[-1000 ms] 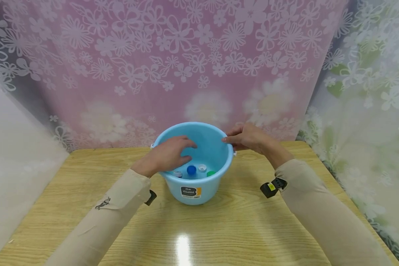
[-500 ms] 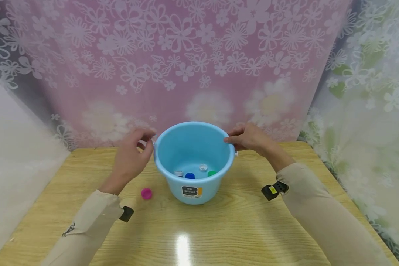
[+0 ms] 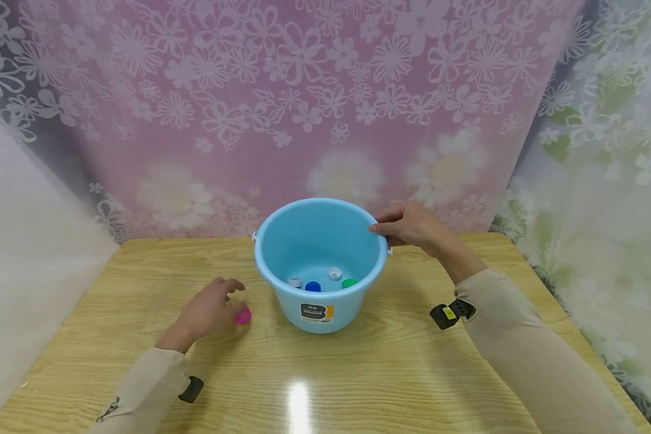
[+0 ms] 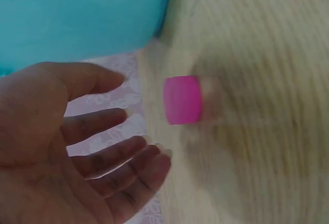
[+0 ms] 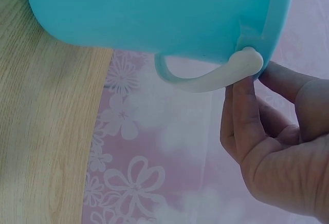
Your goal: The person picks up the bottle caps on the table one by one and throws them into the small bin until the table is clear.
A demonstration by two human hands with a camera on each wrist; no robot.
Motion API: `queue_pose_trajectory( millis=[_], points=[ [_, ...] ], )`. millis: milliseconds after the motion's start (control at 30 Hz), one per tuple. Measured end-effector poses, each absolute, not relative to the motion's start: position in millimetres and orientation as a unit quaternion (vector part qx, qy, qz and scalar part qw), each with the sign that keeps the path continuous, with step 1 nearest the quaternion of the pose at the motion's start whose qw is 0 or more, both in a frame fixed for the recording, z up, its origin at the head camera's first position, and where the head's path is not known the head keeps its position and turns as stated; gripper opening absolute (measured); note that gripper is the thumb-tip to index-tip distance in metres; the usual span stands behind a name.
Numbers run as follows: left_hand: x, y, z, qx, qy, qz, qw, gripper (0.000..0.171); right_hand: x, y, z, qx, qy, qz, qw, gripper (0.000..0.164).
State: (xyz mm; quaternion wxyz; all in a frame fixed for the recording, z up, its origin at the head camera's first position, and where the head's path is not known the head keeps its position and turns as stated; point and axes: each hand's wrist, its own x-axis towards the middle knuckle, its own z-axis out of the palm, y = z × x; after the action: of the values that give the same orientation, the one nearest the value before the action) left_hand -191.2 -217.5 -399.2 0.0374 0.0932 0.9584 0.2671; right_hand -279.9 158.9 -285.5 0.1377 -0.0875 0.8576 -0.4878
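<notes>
A light blue bucket (image 3: 321, 313) stands upright on the table. Inside it, at the bottom, lie a blue cap (image 3: 313, 287), a green cap (image 3: 349, 283), a white cap (image 3: 334, 273) and another whitish cap (image 3: 295, 282). My right hand (image 3: 415, 229) pinches the bucket's rim at the right side, by the white handle (image 5: 216, 77). To the left of the bucket, a pink bottle cap (image 4: 183, 100) sits on the wood. Close beside it is my left hand (image 4: 87, 147), fingers spread and slightly bent, apart from the cap in the left wrist view.
The wooden table (image 3: 390, 374) fills the lower view. A pink floral curtain (image 3: 325, 120) hangs behind its back edge, with pale cloth (image 3: 618, 199) at the right side. A label (image 3: 316, 312) marks the bucket's front.
My left hand came out of the bucket, passed its left rim, and came down to the pink cap. My right hand stayed on the rim throughout.
</notes>
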Motion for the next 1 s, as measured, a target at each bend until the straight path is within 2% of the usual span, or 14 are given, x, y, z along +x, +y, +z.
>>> queue_pose_trajectory(
  millis=[200,600,1000],
  points=[
    [-185.2,-211.5,-406.2,0.112,0.965,0.231,0.057,0.043,-278.4,160.2,-285.2,-0.094,0.853,-0.494,0.137,0.033],
    [-185.1,-208.7,-421.6,0.104,0.967,0.233,0.020,0.043,-277.7,160.0,-285.2,-0.098,0.847,-0.503,0.146,0.035],
    [-188.7,-209.2,-426.3,0.093,0.969,0.231,0.007,0.019,-280.2,160.1,-287.4,-0.097,0.847,-0.502,0.144,0.033]
  ],
)
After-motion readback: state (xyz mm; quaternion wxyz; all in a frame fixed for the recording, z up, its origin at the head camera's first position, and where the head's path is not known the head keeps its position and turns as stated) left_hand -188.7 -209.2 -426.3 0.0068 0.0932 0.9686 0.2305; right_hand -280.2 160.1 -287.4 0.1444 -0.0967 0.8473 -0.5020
